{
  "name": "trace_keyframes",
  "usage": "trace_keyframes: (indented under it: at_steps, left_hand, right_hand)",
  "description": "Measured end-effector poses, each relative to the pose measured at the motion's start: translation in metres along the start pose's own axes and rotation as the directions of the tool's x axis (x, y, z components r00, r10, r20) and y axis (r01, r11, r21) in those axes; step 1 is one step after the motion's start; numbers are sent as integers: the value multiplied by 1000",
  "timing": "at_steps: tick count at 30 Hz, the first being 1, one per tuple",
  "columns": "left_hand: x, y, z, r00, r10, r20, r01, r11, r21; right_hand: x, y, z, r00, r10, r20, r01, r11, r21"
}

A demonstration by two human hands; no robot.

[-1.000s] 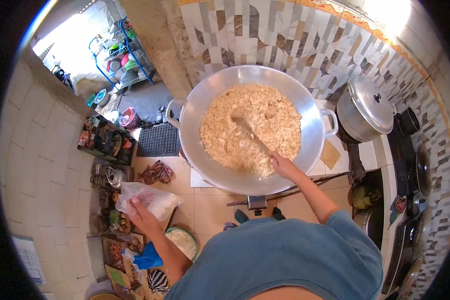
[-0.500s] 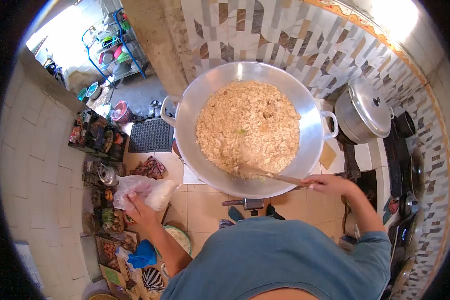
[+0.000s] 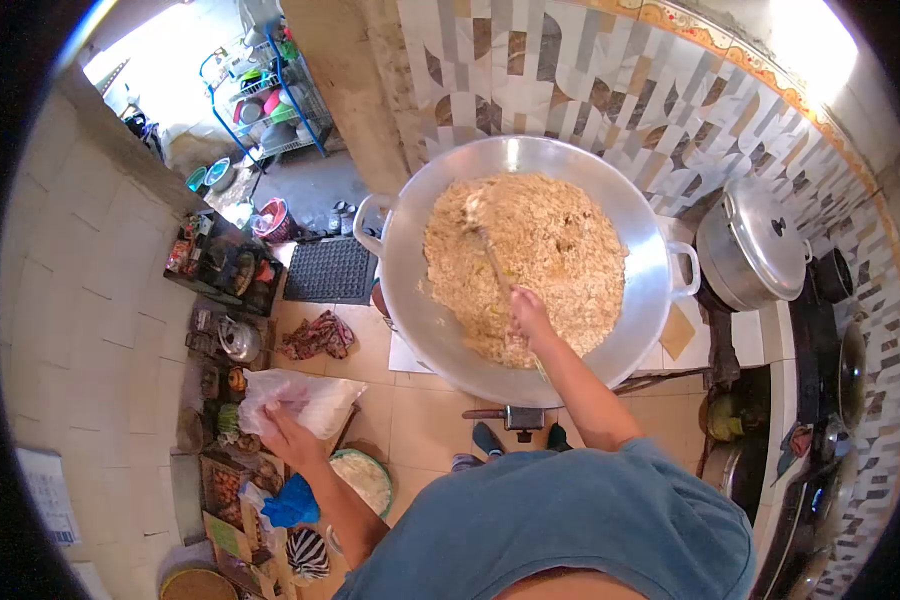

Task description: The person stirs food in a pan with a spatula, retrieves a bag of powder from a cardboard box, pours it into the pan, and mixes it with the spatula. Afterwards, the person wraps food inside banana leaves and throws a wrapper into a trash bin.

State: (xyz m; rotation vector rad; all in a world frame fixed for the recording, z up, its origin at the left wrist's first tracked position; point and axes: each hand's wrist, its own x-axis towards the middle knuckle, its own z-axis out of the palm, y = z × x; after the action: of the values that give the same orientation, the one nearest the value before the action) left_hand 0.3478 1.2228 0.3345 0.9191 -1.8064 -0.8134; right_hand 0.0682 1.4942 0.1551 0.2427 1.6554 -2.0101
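A big two-handled aluminium pan (image 3: 407, 270) holds a heap of pale tan, grainy food (image 3: 580, 262) with a few darker bits in it. Over the food, my right hand (image 3: 530, 318) is closed round the handle of a long wooden spoon (image 3: 496, 262). The spoon's head lies in the far left part of the heap, and its edge is partly covered by food. Off to the left of the pan, my left hand (image 3: 288, 438) grips a clear plastic bag (image 3: 322, 402) with white contents that I cannot make out.
A lidded aluminium pot (image 3: 750, 245) stands right of the pan, near the tiled wall (image 3: 670, 90). Below my left arm is a round tub of white stuff (image 3: 363, 482). A kettle (image 3: 238, 340) and a blue plastic bag (image 3: 290, 502) are at left. A black mat (image 3: 328, 270) lies by the doorway.
My right hand has moved from the pan's near right rim to over its middle, and the spoon's head has gone from the near side to the far left. The left hand still holds the bag.
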Motion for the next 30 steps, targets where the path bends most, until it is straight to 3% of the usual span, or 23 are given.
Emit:
trace_keyframes:
  at_steps: [2,4,5,6,8,9,11,12,14,16,18,20,24,26,28,29,30]
  left_hand:
    - [-2,7,-8,1000,3,-13,-3,1000,20]
    - [-4,7,-18,999,-22,-24,22,999,28]
    - [-8,-8,-21,991,101,-85,-88,986,144]
    - [-15,-35,-22,966,225,-127,-185,946,266]
    - [-17,-70,-25,920,373,-118,-290,852,437]
    - [-13,-81,-28,913,398,-88,-311,819,483]
    - [-14,-74,-26,952,303,-42,-254,859,444]
    - [-13,-52,-24,984,177,-17,-159,919,361]
    - [-6,-31,-17,999,4,39,-11,985,169]
    - [1,-25,-9,992,-92,91,97,994,-57]
    - [-2,11,10,992,-128,16,129,991,-45]
    - [1,19,23,1000,13,-4,-14,998,-54]
    - [1,23,38,1000,23,-18,-24,998,-52]
    - [5,5,42,997,65,38,-61,993,-98]
    - [6,24,42,991,0,136,39,957,-289]
    - [6,35,42,978,-48,204,129,904,-408]
    - [6,34,43,986,-39,163,101,916,-389]
  right_hand:
    - [-7,-24,-11,983,142,118,-174,921,349]
    - [-36,-39,-27,986,115,123,-154,911,382]
    - [-47,-47,-33,987,101,125,-143,907,396]
    - [-48,-51,-39,999,44,30,-49,979,196]
    - [-57,-50,-55,985,-109,-134,76,969,-235]
    - [-50,-42,-64,939,-324,-119,256,885,-389]
    - [-7,-6,-87,731,-682,13,527,553,-645]
    - [7,11,-96,831,-556,32,405,564,-720]
    - [-28,-6,-77,926,-367,89,290,538,-792]
    - [-62,-19,-69,971,-186,153,226,484,-845]
    - [-90,-15,-79,974,-15,225,209,428,-879]
    - [-124,-11,-100,948,4,320,290,407,-866]
    - [-194,-57,-141,913,130,388,297,442,-846]
    - [-211,-77,-178,896,34,443,370,496,-786]
    - [-245,-132,-181,904,387,181,-138,666,-733]
    - [-254,-139,-189,925,356,133,-177,714,-678]
    - [-263,-143,-198,941,327,83,-209,759,-617]
